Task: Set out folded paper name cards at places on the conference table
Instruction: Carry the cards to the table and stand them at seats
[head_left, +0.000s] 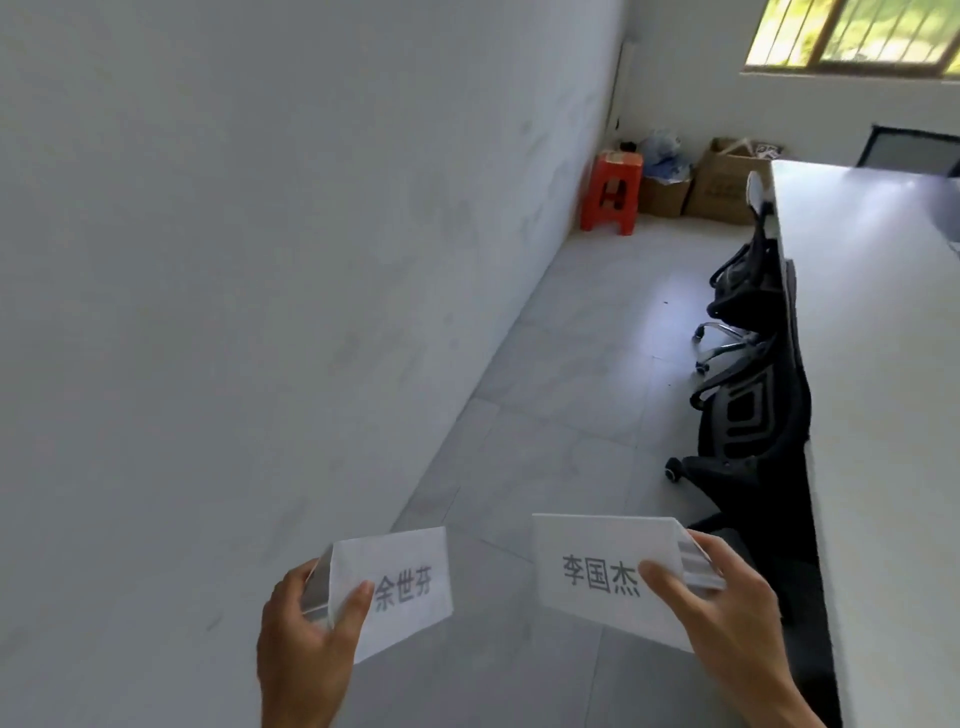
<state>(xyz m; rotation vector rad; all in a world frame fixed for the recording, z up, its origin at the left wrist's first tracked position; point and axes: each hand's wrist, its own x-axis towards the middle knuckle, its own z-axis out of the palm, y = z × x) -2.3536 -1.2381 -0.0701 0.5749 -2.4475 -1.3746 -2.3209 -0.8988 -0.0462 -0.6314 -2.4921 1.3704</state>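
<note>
Gripped white folded paper name card (405, 587) in left hand (306, 629) | pinched second white folded paper card (597, 566) in right hand (727, 608) | held both left of long white conference table (883, 364)

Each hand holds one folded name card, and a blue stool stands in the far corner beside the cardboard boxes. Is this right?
Not quite: the head view shows the stool is red, not blue. It does stand beside the cardboard boxes, and the left hand holds the left card, the right hand the right card.
</note>
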